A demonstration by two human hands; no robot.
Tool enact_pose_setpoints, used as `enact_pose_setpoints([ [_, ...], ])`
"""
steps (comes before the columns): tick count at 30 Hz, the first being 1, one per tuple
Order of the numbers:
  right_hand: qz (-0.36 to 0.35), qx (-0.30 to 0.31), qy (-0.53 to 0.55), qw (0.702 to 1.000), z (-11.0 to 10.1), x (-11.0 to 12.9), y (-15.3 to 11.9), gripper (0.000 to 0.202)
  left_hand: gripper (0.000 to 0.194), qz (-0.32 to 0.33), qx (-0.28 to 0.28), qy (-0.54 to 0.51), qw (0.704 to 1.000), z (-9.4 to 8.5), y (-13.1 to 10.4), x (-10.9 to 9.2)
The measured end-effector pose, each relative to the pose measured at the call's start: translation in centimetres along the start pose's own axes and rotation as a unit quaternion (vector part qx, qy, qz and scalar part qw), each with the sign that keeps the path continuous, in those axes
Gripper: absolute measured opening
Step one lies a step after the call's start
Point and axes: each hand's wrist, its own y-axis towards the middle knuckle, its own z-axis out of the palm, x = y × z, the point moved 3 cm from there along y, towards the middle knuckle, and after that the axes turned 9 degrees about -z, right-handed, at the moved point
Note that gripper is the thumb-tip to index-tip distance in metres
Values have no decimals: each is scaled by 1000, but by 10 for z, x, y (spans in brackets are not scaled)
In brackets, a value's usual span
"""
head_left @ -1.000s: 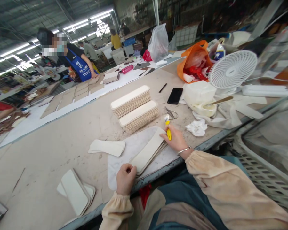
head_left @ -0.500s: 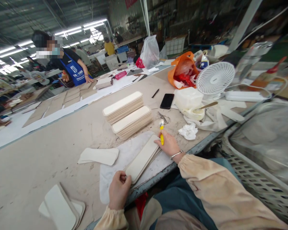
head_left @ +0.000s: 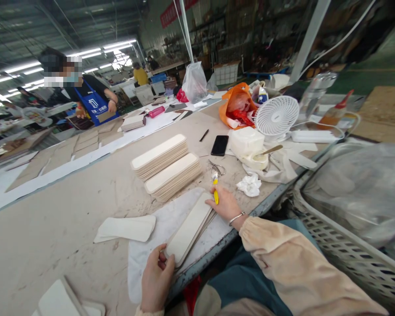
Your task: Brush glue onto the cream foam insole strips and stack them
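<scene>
Long worktable point(head_left: 69, 210), surface scuffed and marked. White sheet point(head_left: 136, 267) spread along its near edge. Two tall stacks of round-cornered cream strips point(head_left: 173, 177) side by side beyond the sheet. Strip pile point(head_left: 191, 228) on the sheet, lying aslant between the hands, edges slightly fanned. Left hand point(head_left: 156, 276) touching its near end; whether pinching, cannot tell. Right hand point(head_left: 225, 204) at its far end, clamped on yellow-handled tool point(head_left: 216, 196).

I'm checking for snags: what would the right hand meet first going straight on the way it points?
Beyond the strips it touches, the right hand would probably meet the nearer stack at its right end; its yellow-handled tool might brush the scissors first. Depth is unclear.
</scene>
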Motion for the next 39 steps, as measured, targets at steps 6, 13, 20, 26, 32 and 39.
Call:
enact_pose_setpoints([
  [6,-8,2,-5,1000,-1,2,-1,31,50,26,-47,9,999,-3,0,-7],
  [13,-13,7,-20,1000,-2,6,-2,30,38,49,-65,65,995,-9,-5,-22],
  [20,-17,-3,-8,1000,-1,7,-1,32,34,3,-35,54,998,-11,0,-23],
  [26,-27,-11,-18,999,-4,6,-4,27,50,-15,-47,-172,984,-11,2,-21],
  [32,-71,-37,4,997,-9,4,-5,26,49,-64,-23,-374,925,-4,-6,-29],
  [39,-42,-39,169,984,-15,-1,-6,35,37,-43,13,-477,878,-10,-9,-73],
])
